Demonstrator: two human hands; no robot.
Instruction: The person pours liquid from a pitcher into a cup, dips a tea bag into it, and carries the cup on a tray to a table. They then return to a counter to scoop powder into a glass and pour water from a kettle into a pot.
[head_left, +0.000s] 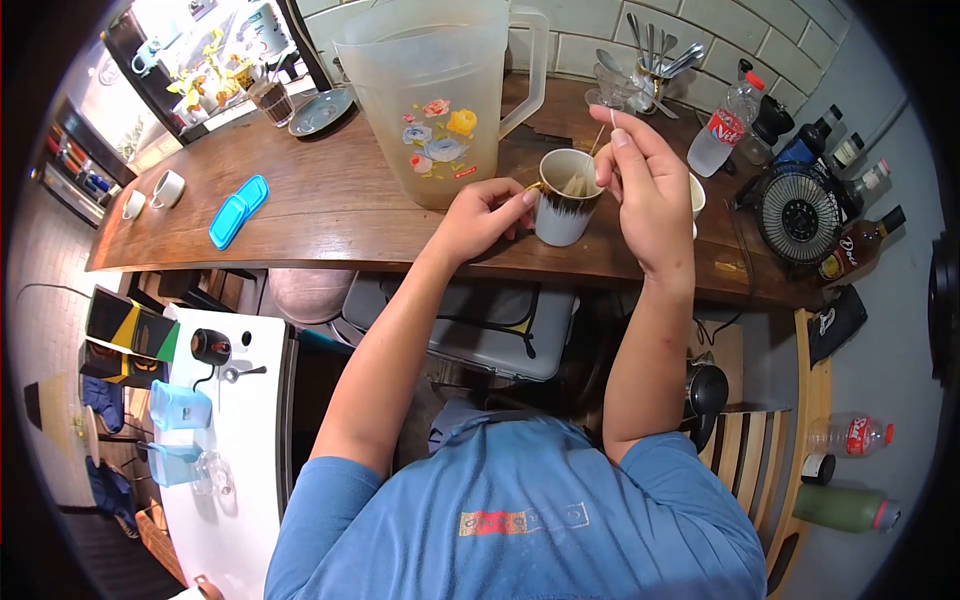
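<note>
A white mug (562, 222) with a dark band and gold rim stands upright near the front edge of the wooden counter. Its gold handle is pinched by my left hand (484, 220), on the mug's left side. Above the mug's right rim is my right hand (645, 180), thumb and index finger closed on a thin white string. Inside the mug, a tea bag (576, 186) shows at the opening. Behind my left hand stands a large translucent pitcher (430, 90) with printed flowers. A white cup (697, 197) is partly hidden behind my right wrist.
On the wooden counter (330, 230) are a blue lid (238, 212), a grey plate (321, 112), a glass of dark drink (272, 103) and small white cups. Cutlery (660, 60), a water bottle (725, 125), a small fan (799, 213) and dark bottles stand on the right.
</note>
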